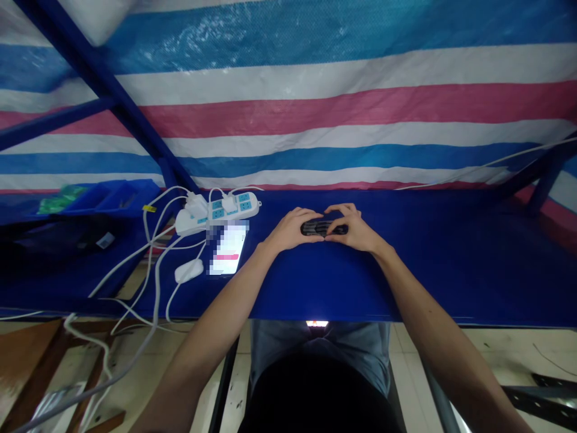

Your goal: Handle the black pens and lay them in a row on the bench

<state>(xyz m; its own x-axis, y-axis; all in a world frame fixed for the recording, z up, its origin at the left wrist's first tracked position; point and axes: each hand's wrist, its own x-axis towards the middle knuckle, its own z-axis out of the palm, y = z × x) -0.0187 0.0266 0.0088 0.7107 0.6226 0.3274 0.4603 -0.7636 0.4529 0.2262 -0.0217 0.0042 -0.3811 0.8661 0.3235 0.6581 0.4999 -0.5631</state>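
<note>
A small bundle of dark, slender pieces [315,228], perhaps pens, lies lengthwise from left to right on the blue tabletop. At its left end my left hand [295,230] is curved, thumb on the near side and fingers on the far side. My right hand [352,228] grips the right end in the same way, with one finger bent over the top. The fingertips of the two hands nearly meet around the middle of the bundle. Parts of both ends are hidden by my fingers, and the exact kind of the pieces is too small to make out.
Left of my hands lie a lit phone [229,249], a white power strip [218,211] with plugs, and a white adapter [189,271]. White cables [157,282] hang over the table's front edge. Blue bins [112,195] stand farther left. A striped tarp [315,114] hangs behind.
</note>
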